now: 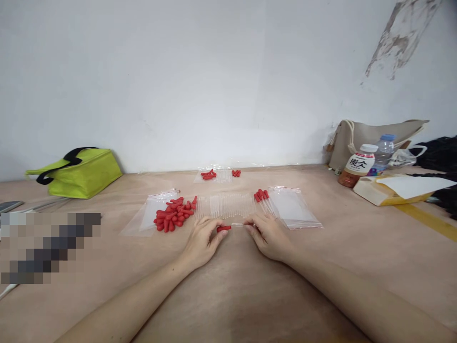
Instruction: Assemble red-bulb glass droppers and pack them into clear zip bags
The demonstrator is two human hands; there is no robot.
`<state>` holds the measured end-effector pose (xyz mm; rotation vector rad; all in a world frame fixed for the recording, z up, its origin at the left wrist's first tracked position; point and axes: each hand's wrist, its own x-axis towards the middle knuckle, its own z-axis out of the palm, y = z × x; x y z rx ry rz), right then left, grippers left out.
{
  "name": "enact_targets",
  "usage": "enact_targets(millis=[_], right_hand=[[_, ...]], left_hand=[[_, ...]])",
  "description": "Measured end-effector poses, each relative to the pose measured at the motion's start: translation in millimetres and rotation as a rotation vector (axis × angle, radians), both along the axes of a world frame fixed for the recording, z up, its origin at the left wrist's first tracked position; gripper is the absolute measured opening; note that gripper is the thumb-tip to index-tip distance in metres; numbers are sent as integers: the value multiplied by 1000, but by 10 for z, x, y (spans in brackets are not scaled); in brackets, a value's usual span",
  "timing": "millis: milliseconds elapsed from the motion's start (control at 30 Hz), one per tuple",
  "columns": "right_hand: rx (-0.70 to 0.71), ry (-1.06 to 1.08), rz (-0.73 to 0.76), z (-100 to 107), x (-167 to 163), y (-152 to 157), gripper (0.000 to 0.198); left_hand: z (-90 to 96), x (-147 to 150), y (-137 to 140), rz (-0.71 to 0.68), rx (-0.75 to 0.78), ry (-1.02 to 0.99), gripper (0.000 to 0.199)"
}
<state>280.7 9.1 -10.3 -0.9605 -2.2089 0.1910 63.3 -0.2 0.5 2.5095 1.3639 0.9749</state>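
My left hand pinches a red rubber dropper bulb between thumb and fingers. Opposite it, my right hand grips a thin clear dropper tube, whose free end points at the bulb; whether they touch I cannot tell. Just beyond both hands lies a row of clear tubes, side by side. A pile of red bulbs rests on clear plastic bags left of the row. To the right, several tubes with red bulbs on their ends lie beside more zip bags.
Near the wall are small groups of red bulbs by a clear bag. A lime-green bag stands at the left. On the right are a brown drink bottle, a water bottle, a beige bag and an open paper packet.
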Motion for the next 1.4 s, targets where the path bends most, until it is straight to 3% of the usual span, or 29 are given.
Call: enact_targets(millis=[233, 567, 967, 1200, 1400], right_hand=[[35, -38, 13, -8, 3, 9, 12], [60, -48, 102, -33, 3, 32, 15], [184, -136, 126, -26, 22, -17, 17], [251, -122, 132, -34, -43, -75, 20], [226, -150, 136, -59, -67, -82, 21]], left_hand=[[-18, 19, 4, -13, -29, -16, 16], [17, 41, -36, -141, 8, -43, 20], [-3, 53, -62, -172, 111, 138, 18], [9, 69, -90, -186, 84, 167, 20], [1, 71, -96, -204, 61, 187, 20]])
